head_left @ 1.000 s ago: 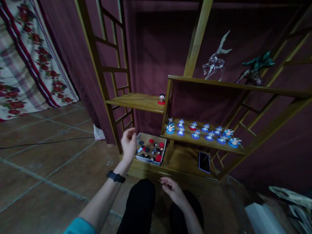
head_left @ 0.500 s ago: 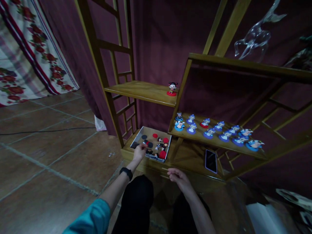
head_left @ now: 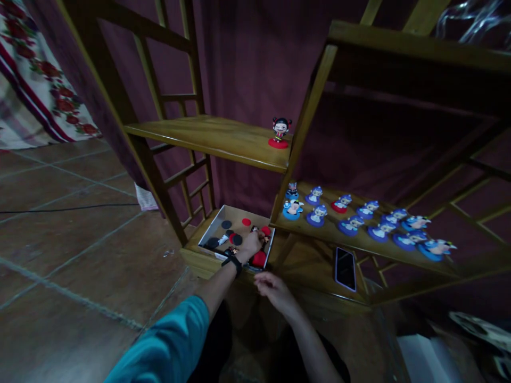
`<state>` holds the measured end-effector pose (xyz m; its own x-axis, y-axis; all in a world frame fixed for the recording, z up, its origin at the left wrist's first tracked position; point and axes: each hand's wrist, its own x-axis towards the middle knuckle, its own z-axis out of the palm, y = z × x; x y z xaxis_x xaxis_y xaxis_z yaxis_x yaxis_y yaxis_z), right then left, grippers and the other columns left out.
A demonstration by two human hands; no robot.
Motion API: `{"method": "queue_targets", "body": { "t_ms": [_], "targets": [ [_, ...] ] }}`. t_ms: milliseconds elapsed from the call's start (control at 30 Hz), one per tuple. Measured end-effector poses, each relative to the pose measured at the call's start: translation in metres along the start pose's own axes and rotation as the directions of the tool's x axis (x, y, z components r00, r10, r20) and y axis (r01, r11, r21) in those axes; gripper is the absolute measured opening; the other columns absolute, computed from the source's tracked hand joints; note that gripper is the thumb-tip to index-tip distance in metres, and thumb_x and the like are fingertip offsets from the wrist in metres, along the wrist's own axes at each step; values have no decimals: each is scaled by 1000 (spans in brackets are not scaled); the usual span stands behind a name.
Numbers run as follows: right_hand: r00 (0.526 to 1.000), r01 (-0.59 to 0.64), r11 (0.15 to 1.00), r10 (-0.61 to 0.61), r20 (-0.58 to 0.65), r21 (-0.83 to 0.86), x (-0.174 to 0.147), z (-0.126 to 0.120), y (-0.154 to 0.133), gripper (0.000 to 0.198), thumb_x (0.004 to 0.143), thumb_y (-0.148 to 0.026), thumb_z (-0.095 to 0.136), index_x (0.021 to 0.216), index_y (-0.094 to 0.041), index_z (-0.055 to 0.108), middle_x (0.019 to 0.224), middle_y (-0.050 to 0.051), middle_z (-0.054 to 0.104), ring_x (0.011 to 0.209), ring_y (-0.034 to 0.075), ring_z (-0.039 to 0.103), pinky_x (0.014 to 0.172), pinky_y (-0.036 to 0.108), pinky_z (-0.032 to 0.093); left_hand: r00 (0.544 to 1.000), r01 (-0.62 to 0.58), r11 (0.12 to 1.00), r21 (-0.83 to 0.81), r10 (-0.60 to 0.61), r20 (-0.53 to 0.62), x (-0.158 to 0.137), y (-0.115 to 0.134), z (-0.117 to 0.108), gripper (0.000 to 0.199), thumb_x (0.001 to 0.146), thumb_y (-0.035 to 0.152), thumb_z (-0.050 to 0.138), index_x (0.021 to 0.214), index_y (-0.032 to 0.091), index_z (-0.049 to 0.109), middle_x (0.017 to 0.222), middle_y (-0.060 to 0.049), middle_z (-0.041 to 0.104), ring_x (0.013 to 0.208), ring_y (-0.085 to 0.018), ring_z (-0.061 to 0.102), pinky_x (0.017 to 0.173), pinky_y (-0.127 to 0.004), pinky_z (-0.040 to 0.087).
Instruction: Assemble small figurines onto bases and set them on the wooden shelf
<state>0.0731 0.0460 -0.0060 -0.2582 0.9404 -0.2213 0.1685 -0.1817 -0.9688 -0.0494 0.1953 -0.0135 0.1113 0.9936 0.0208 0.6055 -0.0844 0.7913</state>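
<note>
My left hand reaches into a shallow open cardboard box, its curled fingers among small black-haired figurines on the box's right side. What its fingertips press on, if anything, is hidden. Round red discs and dark grey discs lie about in the box, beside a small white figurine. Just outside the box's near right corner, my right hand hovers with loosely bent fingers, some apart, and nothing visible in them.
A black-haired figurine on a red base stands on the upper left shelf. Several figurines on blue, purple and red bases, one a purple-capped figure, fill the right shelf. Below them lies a phone. Wooden posts frame the shelves.
My left hand has moved right across the box. My right hand has shifted slightly left and down. The view has come closer to the shelves.
</note>
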Motion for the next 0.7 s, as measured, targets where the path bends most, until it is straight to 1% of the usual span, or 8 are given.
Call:
{"method": "queue_targets", "body": {
  "t_ms": [67,133,233,300,367,467,600,700],
  "targets": [
    [1000,22,994,-20,20,-111,0,-1,3,27,75,-36,54,96,-21,63,89,4,66,80,17,60,74,31,45,1000,14,1000,14,-14,0,10,-3,4,33,84,31,50,113,14,51,112,-10,54,95,-19,55,80,-39,48],
    [999,38,979,-33,24,-203,-4,-3,2,26,76,-33,52,98,-22,63,91,4,66,84,18,60,77,31,45,998,53,997,60,-52,-20,19,-11,2,29,84,26,51,108,12,55,107,-12,57,93,-20,56,80,-36,46],
    [999,47,956,-39,33,-288,-10,-3,-4,26,77,-29,50,100,-23,62,91,4,66,83,18,61,76,31,45,987,149,968,200,-132,-94,29,-29,-8,24,79,14,50,100,10,61,95,-14,63,88,-20,59,78,-29,44],
    [998,61,943,-47,50,-327,-14,-2,-8,26,77,-28,50,100,-25,62,91,3,66,82,18,61,75,31,46,988,138,961,239,-117,-101,31,-39,-13,26,75,11,51,99,13,62,93,-12,64,86,-19,60,77,-27,43],
    [996,78,935,-56,71,-346,-16,0,-9,26,77,-27,50,100,-27,62,91,3,66,82,18,61,74,30,46,995,86,961,263,-67,-80,33,-45,-14,27,73,10,52,98,15,62,95,-10,64,87,-19,60,78,-25,42],
    [993,100,924,-67,102,-369,-16,1,-7,28,77,-27,50,102,-29,62,94,2,66,85,19,61,76,31,46,999,25,955,297,-17,-29,37,-44,-9,24,75,14,52,96,15,61,93,-10,64,89,-19,59,79,-24,42],
    [990,120,901,-75,123,-417,-16,-1,-5,29,78,-26,49,104,-31,61,100,1,66,93,20,60,81,32,44,998,67,947,315,-64,-21,44,-35,-1,22,73,18,55,94,15,60,91,-10,63,88,-20,59,77,-24,42],
    [991,103,899,-53,127,-426,-16,-2,-8,29,78,-26,50,105,-31,60,100,1,66,93,20,60,81,32,44,998,68,951,303,-63,-25,47,-30,1,23,70,17,59,93,16,60,94,-10,62,90,-20,58,78,-23,41]
  ]
}}
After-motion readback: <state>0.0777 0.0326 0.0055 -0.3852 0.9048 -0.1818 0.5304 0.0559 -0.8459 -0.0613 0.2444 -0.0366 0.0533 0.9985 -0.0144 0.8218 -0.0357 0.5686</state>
